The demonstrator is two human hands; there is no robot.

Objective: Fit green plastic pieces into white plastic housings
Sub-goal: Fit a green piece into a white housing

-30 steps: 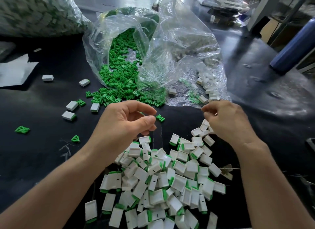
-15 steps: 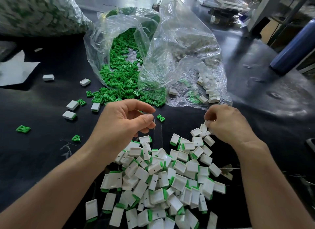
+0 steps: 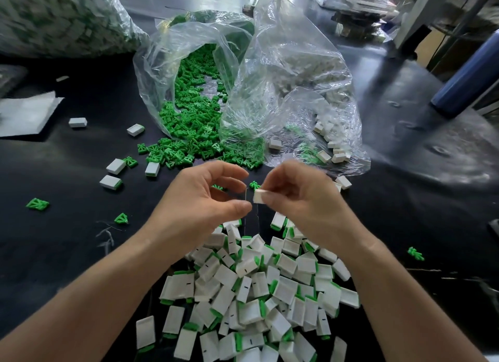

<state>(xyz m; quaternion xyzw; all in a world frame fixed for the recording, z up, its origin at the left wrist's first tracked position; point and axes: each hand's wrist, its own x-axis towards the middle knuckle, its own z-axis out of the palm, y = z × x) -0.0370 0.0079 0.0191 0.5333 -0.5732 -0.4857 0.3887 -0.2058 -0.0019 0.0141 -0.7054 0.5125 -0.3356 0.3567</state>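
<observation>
My right hand pinches a small white housing between thumb and fingers, held just right of my left hand. My left hand's fingers curl round a green piece, only a sliver of which shows. The two hands are almost touching above the black table. A clear bag of green pieces lies open behind them, spilling onto the table. Beside it lies a clear bag of white housings. A pile of housings with green ends lies under my wrists.
Loose white housings and stray green pieces are scattered on the left of the table. One green piece lies to the right. A large filled bag fills the far left, a blue cylinder the far right.
My right hand has come left from the mouth of the white-housing bag with a housing in its fingers, up to my left hand. The left hand has stayed put.
</observation>
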